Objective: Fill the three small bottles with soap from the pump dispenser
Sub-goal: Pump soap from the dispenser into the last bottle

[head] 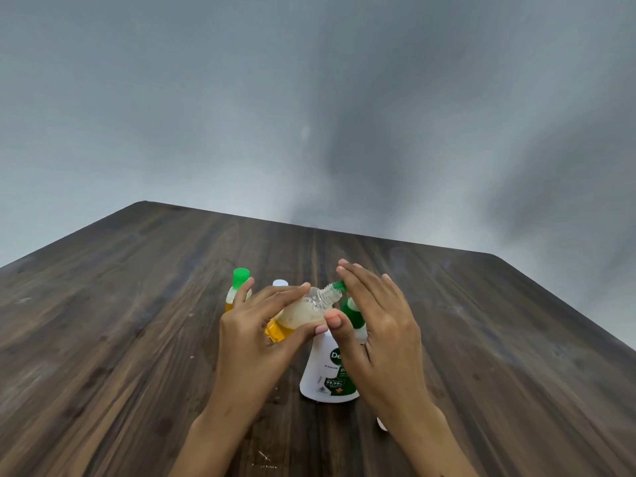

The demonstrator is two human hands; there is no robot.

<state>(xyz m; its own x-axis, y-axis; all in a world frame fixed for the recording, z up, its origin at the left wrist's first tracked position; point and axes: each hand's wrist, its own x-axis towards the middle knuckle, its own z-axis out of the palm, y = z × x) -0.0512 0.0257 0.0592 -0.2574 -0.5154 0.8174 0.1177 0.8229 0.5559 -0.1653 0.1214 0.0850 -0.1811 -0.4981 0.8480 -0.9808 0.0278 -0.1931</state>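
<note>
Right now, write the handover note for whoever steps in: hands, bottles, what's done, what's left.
Left hand: grip on the open small bottle, tilted, its neck at the pump nozzle. It holds some yellow soap, foamy, not full.
Right hand: fingers straight, lying flat over the pump head of the soap dispenser, which stands on the table.
Behind the left hand: a green-capped bottle with yellow soap in it, and a white-capped bottle, mostly hidden, its level not visible.
Done: the green-capped one looks filled and capped.
Left: probably finish and cap the held bottle; check the white-capped one.
</note>
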